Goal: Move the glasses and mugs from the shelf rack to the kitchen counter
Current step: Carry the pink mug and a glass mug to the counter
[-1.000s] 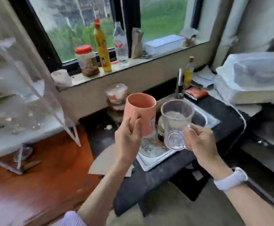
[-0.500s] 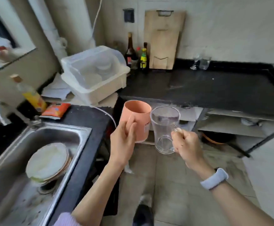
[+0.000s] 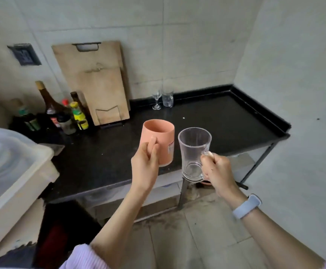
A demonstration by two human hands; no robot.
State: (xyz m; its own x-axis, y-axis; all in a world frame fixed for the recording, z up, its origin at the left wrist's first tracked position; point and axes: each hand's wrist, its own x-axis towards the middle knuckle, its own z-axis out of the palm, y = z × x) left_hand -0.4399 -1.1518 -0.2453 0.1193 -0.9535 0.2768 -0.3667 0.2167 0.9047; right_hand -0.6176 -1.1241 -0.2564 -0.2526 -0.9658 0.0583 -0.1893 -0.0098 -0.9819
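Head view: two mugs point(image 3: 158, 145), two glasses point(image 3: 157, 99)

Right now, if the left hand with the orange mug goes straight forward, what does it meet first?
The way looks free at first: the left hand carries the orange plastic mug above bare black countertop. Further on, probably the stemmed wine glass near the tiled wall, though depth is unclear.

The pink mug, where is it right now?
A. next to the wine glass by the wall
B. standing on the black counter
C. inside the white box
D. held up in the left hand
D: the left hand grips the pink mug in the air above the black counter.
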